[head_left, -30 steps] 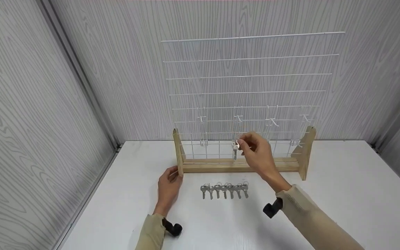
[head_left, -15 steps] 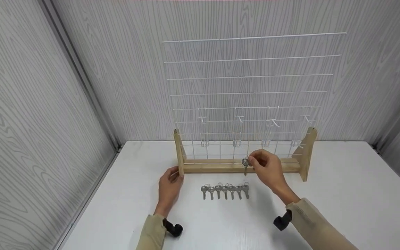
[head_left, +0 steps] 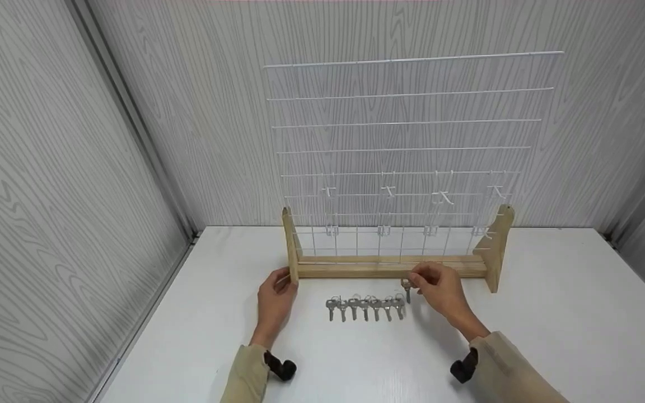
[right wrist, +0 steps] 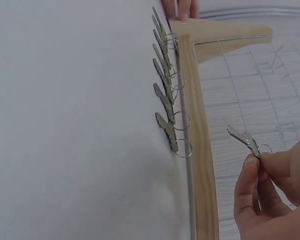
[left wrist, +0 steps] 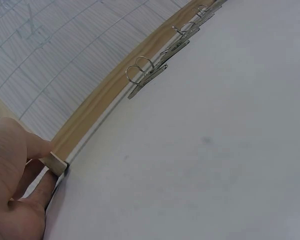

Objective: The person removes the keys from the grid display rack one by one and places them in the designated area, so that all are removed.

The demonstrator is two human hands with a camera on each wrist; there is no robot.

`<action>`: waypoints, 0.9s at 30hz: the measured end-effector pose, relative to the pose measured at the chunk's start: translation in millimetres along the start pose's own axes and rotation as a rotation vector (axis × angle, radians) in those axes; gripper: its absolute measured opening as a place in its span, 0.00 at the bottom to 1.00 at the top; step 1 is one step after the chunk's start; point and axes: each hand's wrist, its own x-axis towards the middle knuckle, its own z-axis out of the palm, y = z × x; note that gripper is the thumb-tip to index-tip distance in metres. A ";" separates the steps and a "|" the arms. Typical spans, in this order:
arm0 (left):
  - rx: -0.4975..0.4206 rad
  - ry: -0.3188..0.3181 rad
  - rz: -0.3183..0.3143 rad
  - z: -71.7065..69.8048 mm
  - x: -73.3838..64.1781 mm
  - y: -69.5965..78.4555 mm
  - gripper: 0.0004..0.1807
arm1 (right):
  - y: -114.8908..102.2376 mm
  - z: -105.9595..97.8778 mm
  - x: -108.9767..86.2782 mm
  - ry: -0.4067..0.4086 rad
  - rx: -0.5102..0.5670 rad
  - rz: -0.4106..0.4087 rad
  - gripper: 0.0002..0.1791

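My right hand (head_left: pixel 439 288) pinches a metal key (right wrist: pixel 244 140) between thumb and fingertips, its ring (right wrist: pixel 266 149) standing out beside them. In the head view that key hangs just right of a row of several similar keys (head_left: pixel 365 305) with rings, lying on the table in front of the stand. The left hand (head_left: pixel 275 299) grips the front foot of the left wooden side piece (left wrist: pixel 55 162), thumb on one face and fingers on the other. A white wire grid rack (head_left: pixel 412 121) rises from the wooden base (head_left: pixel 356 271). Small white hooks (head_left: pixel 388 192) sit on its lower rows.
The right wooden side piece (head_left: pixel 500 246) stands beyond my right hand. A white tabletop (head_left: pixel 350 364) spreads in front of the rack. Grey wood-grain panels (head_left: pixel 216 112) close in the back and sides.
My right hand has come down and slightly right from the lower hooks with the key, toward the table by the row. The left hand keeps its hold on the wooden side piece.
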 end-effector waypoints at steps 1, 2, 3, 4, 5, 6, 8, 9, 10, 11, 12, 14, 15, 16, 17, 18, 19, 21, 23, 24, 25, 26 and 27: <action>0.004 0.002 -0.004 0.3 -0.1 0.4 0.22 | 2.6 -0.7 0.1 -0.008 -0.001 0.008 0.06; 0.009 0.003 -0.006 0.4 0.3 0.1 0.22 | 4.9 -1.5 0.2 -0.016 0.000 0.016 0.06; 0.015 0.004 -0.009 0.6 0.7 -0.1 0.22 | 7.2 -2.1 0.5 -0.020 -0.003 0.027 0.05; 0.020 0.005 -0.011 0.9 0.9 -0.4 0.22 | 9.3 -2.7 0.7 -0.025 -0.009 0.040 0.05; 0.022 0.005 -0.012 1.0 1.0 -0.6 0.22 | 11.4 -3.1 0.9 -0.030 -0.012 0.051 0.05; 0.022 0.006 -0.015 1.0 1.2 -0.3 0.22 | 13.1 -3.5 1.0 -0.038 -0.019 0.061 0.04; 0.023 0.005 -0.013 0.9 1.3 -0.3 0.22 | 15.5 -4.1 0.8 -0.051 -0.048 0.074 0.04; 0.023 0.005 -0.013 0.8 1.3 -0.3 0.22 | 16.4 -4.3 0.7 -0.060 -0.059 0.079 0.04; 0.023 0.005 -0.012 0.7 1.4 -0.3 0.21 | 17.1 -4.3 0.8 -0.068 -0.066 0.084 0.03; 0.022 0.005 -0.011 0.6 1.4 -0.1 0.21 | 17.6 -4.2 0.9 -0.074 -0.068 0.087 0.03; 0.019 0.005 -0.011 0.5 1.5 0.1 0.21 | 17.9 -4.1 0.9 -0.078 -0.074 0.091 0.03; 0.017 0.005 -0.010 0.4 1.5 0.6 0.21 | 18.2 -3.7 1.0 -0.087 -0.078 0.095 0.03; 0.016 0.005 -0.011 0.4 1.5 0.8 0.21 | 18.3 -3.4 1.1 -0.090 -0.080 0.101 0.03; 0.017 0.004 -0.005 0.2 1.5 0.9 0.21 | 18.4 -3.2 1.1 -0.092 -0.084 0.107 0.03; 0.015 0.002 -0.007 0.1 1.3 1.4 0.21 | 18.5 -3.1 0.9 -0.095 -0.090 0.114 0.03; 0.013 0.001 -0.008 0.0 1.2 1.9 0.21 | 18.6 -3.1 0.6 -0.099 -0.098 0.121 0.03; 0.013 -0.001 -0.008 -0.1 0.9 2.3 0.21 | 18.7 -3.2 0.3 -0.104 -0.106 0.126 0.03; 0.013 -0.004 -0.009 -0.2 0.4 2.9 0.22 | 19.7 -3.2 -0.1 -0.111 -0.121 0.133 0.03; 0.020 -0.006 -0.012 -0.1 0.1 3.2 0.22 | 20.3 -3.0 -0.6 -0.114 -0.135 0.129 0.03; 0.025 -0.005 -0.012 0.0 0.1 2.9 0.22 | 20.8 -2.8 -0.7 -0.114 -0.143 0.120 0.03; 0.030 -0.005 -0.013 0.2 0.1 2.7 0.22 | 21.2 -2.5 -0.8 -0.114 -0.154 0.112 0.03; 0.033 -0.004 -0.013 0.3 0.1 2.5 0.22 | 21.3 -2.1 -0.9 -0.113 -0.164 0.105 0.03; 0.035 -0.002 -0.015 0.4 0.2 2.3 0.22 | 21.3 -1.5 -0.8 -0.109 -0.173 0.101 0.03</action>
